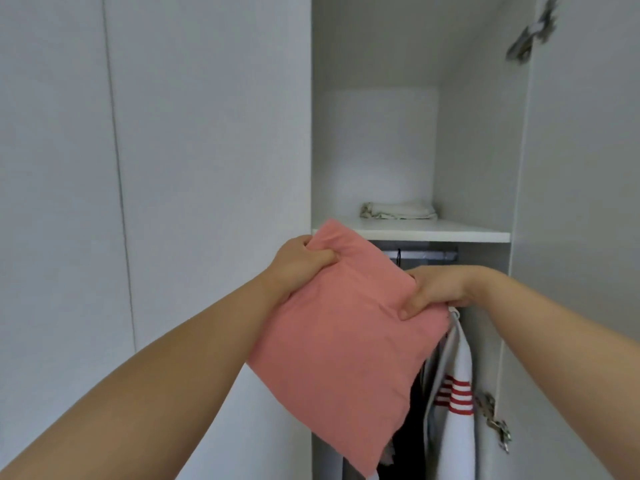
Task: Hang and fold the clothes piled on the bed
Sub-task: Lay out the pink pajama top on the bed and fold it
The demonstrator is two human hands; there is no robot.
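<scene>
Closed wardrobe doors (156, 168): white, plain, filling the left half of the view.

Left hand (299, 263): fingers curled, gripping the upper left edge of the folded garment.

Folded pink garment (341, 341): flat square packet, held in the air between both hands, tilted, its top corner level with the front edge of the shelf at the shelf's left end; whether it touches the shelf cannot be told.

Shelf (450, 233): white, inside the open wardrobe compartment.

Folded pale cloth (398, 210): lies on the shelf toward its back, well apart from the pink garment.

Right hand (433, 291): thumb on top, pinching the garment's right edge.

Hanging rail (436, 255): just beneath the shelf.

White garment with red stripes (453, 400): hangs below the rail, right of a dark garment (414, 431).

Open door (581, 202): right edge, metal hinges (493, 424) showing.
</scene>
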